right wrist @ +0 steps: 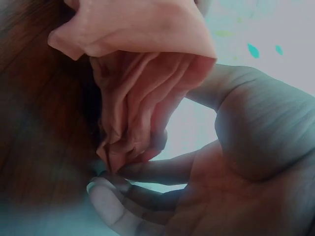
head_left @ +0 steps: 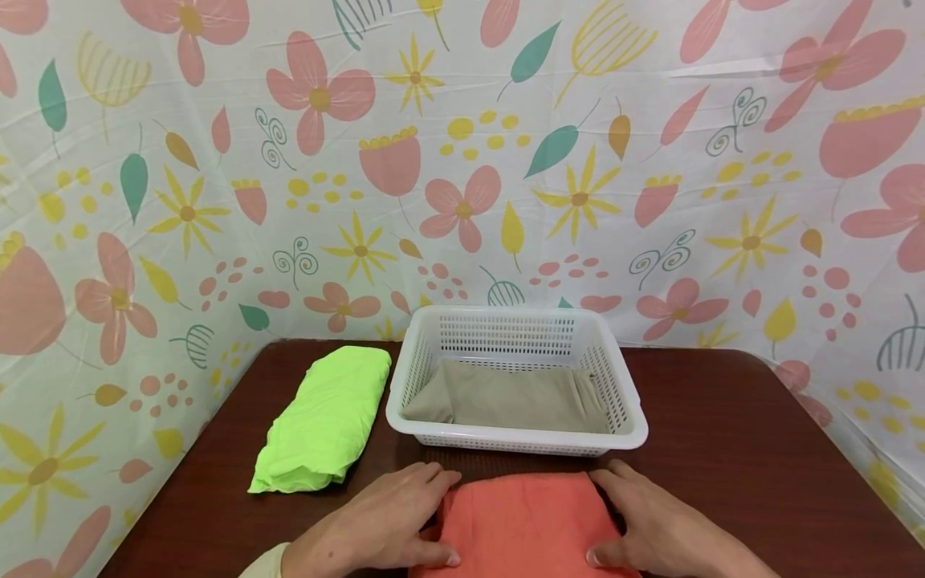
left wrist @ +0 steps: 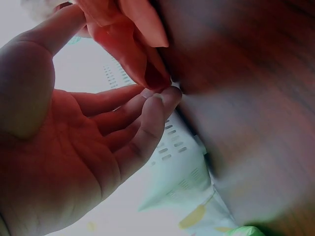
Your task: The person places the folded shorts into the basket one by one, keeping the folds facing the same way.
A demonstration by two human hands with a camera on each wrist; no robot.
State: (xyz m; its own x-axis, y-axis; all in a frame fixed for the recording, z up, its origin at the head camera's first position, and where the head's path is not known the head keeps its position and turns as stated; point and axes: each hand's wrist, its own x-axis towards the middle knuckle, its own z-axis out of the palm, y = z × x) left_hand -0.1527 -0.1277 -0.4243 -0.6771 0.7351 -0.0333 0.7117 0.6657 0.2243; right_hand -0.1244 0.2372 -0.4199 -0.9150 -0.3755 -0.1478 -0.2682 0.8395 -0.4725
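A folded coral-red cloth (head_left: 531, 522) lies at the near edge of the head view, its lower part cut off by the frame. My left hand (head_left: 376, 518) grips its left side, thumb on top and fingers at the far corner. On the opposite side my right hand (head_left: 661, 522) holds it the same way. In the left wrist view, fingertips meet the hanging edge of the cloth (left wrist: 125, 44). Several stacked layers of the cloth (right wrist: 142, 98) show in the right wrist view, with the fingers at their lower end.
Just beyond the cloth stands a white perforated basket (head_left: 516, 440) with a folded grey-beige cloth (head_left: 513, 397) inside. To its left lies a folded neon-green cloth (head_left: 325, 417). All rest on a dark brown table (head_left: 723, 433), backed by a flower-patterned sheet (head_left: 462, 144).
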